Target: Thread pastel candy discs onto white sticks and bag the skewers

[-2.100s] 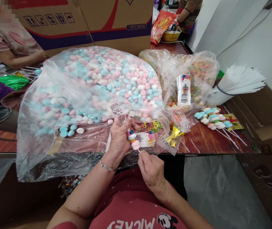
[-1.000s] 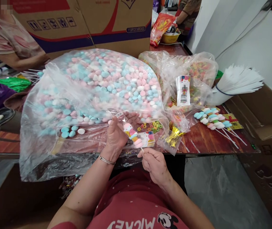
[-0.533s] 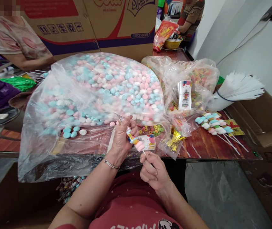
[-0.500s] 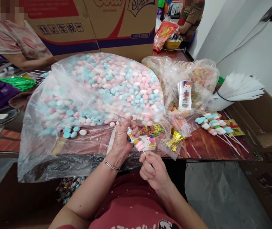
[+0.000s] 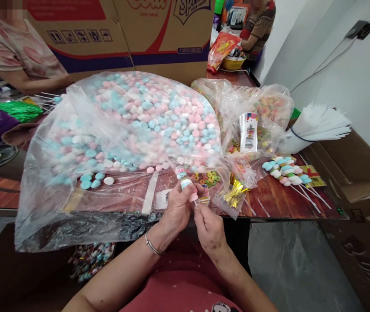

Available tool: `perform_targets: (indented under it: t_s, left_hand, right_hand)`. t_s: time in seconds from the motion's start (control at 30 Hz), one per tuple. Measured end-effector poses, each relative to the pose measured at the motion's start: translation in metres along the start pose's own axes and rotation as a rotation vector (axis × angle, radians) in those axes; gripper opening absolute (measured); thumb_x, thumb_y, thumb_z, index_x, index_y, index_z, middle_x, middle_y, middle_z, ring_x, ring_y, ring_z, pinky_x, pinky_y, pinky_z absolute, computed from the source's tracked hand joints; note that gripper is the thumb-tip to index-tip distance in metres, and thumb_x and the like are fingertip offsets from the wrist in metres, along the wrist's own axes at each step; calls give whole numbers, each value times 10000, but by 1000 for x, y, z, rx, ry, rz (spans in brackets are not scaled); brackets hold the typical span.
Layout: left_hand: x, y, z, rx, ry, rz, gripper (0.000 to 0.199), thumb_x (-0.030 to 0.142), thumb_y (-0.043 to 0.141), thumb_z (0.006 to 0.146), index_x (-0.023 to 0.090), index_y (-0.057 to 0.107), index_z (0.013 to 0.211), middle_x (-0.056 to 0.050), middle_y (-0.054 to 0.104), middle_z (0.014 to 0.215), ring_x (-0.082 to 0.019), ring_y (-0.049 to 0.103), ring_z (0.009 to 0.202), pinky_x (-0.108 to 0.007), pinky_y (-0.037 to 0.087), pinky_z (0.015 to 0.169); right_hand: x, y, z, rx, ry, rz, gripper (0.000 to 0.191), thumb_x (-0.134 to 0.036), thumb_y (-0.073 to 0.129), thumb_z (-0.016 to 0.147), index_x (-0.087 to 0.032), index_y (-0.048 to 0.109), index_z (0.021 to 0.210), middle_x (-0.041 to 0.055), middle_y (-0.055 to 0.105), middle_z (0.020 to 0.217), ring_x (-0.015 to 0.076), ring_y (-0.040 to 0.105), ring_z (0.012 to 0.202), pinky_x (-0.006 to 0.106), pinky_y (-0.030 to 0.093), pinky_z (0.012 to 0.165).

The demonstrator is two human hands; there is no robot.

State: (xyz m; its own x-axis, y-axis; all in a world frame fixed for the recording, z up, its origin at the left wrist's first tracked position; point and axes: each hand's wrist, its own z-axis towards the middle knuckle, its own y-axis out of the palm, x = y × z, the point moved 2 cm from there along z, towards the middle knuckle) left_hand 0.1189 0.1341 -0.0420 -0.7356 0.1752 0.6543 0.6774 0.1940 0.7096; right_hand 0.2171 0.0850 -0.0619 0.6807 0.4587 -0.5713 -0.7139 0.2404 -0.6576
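My left hand [image 5: 179,207] is closed around a marshmallow skewer [image 5: 186,184], which stands tilted with its top end pointing away from me. Printed clear wrapping shows around its upper part. Below the pink candy at its lower end, my right hand [image 5: 210,226] pinches the white stick, fingers curled in. Just beyond my hands lie fruit-coloured candy rings [image 5: 208,177] under clear plastic and a small packet of gold twist ties [image 5: 235,193]. The big clear bag of pastel marshmallows [image 5: 152,115] spreads over the table, several loose blue ones [image 5: 86,184] at its front.
Finished-looking marshmallow skewers [image 5: 287,171] lie at the right, near a tub of white sticks [image 5: 315,125]. A stack of printed wrappers [image 5: 249,132] rests on a bag of candy rings. A large carton [image 5: 168,65] stands behind. Two other people are beyond the table.
My left hand has slid down from the wrapper's top to the lower candies, nearer my right hand. The wrapper's upper end now shows above it. The view has shifted slightly.
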Motion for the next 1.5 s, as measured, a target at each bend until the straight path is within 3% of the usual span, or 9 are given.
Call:
perform_targets:
  t_s: [0.1,0.23,0.43,0.6,0.87,1.03,1.2,1.33,1.5]
  left_hand:
    - [20,-8,11,-2,100,12,480,483,871,560,154,660,839,-44,716,765,-216,694,776,-325,542,731]
    - [47,-15,28,51,177,0,392,350,878,588,170,650,851,-25,727,790,-177,693,703,-319,555,720]
    - [47,-11,31,-79,17,-194,409,295,876,605,151,638,904,34,627,681,-69,578,548,-192,486,543]
    - [34,4,20,-157,42,-116,373,294,876,607,145,619,833,80,473,521,-50,449,427,-180,371,422]
    - [0,-2,-3,-135,-49,24,395,312,862,619,156,617,886,6,640,630,-147,626,599,-213,433,506]
    - [32,-14,16,-81,70,-1,534,523,850,570,139,662,891,-75,734,782,-243,703,801,-321,547,680]
    - [62,-16,34,40,186,10,427,336,871,581,141,664,899,-18,715,714,-152,681,630,-269,554,639]
    - [42,-6,22,6,157,37,304,254,834,626,140,638,829,48,604,563,-88,569,461,-208,479,506]
    - [4,-2,0,3,40,16,292,296,824,636,155,614,782,30,627,586,-125,618,509,-216,467,494]
  right_hand:
    - [0,-5,2,49,-59,-39,276,-153,420,952,-127,670,838,5,628,564,101,548,470,192,436,503]
    - [-2,-6,-1,152,-189,-67,211,-120,498,907,-92,700,961,57,698,652,133,617,548,221,468,568]
    - [-5,1,-4,-243,401,651,300,-327,433,937,-150,648,826,-66,391,479,69,347,415,197,291,410]
    - [-9,9,-4,-253,671,991,313,-447,516,863,-158,597,774,-92,286,484,57,251,425,199,197,404]
    - [-2,16,4,-130,691,1024,312,-454,559,827,-185,525,673,-87,289,504,56,240,440,206,184,412]
    - [3,5,0,-210,613,910,305,-445,523,857,-168,601,755,-84,298,489,66,242,440,217,188,422]
    - [1,0,-5,-270,447,662,294,-388,494,897,-174,596,723,-55,385,527,79,325,490,220,261,464]
    - [0,9,-4,-252,478,712,302,-398,465,912,-181,594,747,-68,345,513,77,296,467,220,238,446]
    - [3,20,2,-206,560,836,312,-421,480,895,-192,520,686,-70,328,526,70,262,465,217,217,436]
